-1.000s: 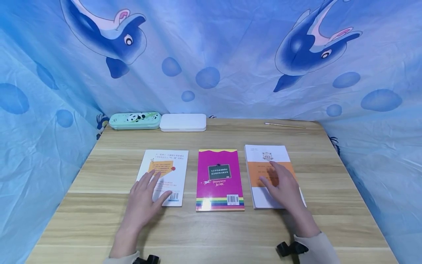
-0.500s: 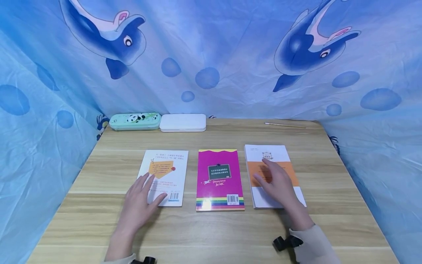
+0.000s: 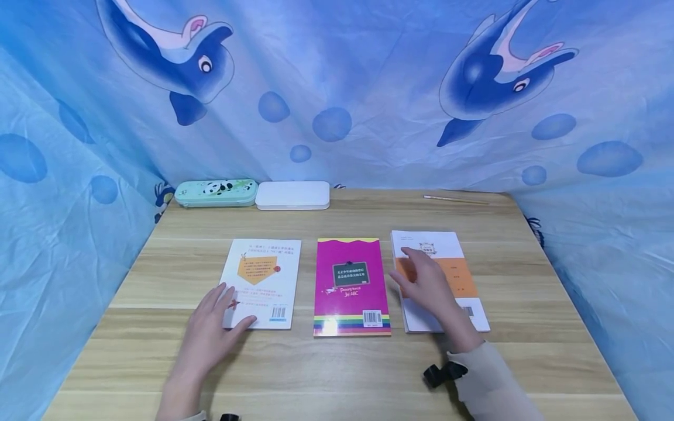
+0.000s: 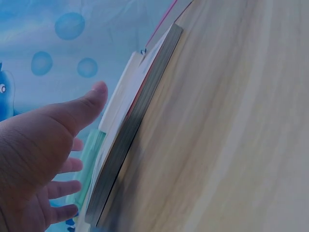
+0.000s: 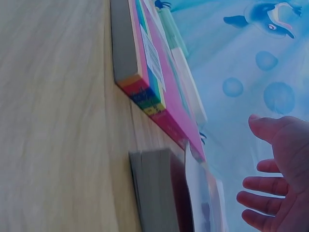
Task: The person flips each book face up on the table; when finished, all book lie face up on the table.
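Three books lie side by side on the wooden table. My left hand [image 3: 207, 330] hovers over the lower left corner of the white book [image 3: 268, 301], which carries an orange envelope print. Its fingers are spread and hold nothing; the left wrist view has the thumb [image 4: 87, 108] apart from the cover. In the middle lies the pink book [image 3: 350, 263], untouched. Over the left side of the white-and-orange book [image 3: 463, 280] is my right hand [image 3: 429, 286], relaxed, holding nothing. Its fingers [image 5: 263, 184] stand clear of that book's lifted cover [image 5: 195, 188] in the right wrist view.
At the back left are a green panda pencil case [image 3: 216, 194] and a white case [image 3: 292, 195], end to end. A pencil [image 3: 455, 200] lies at the back right. Behind the table [image 3: 347, 374] hangs a blue dolphin-print cloth [image 3: 368, 70].
My left hand has drawn back down and to the left, uncovering more of the white book. The right hand has shifted left across the white-and-orange book. All three books have stayed put.
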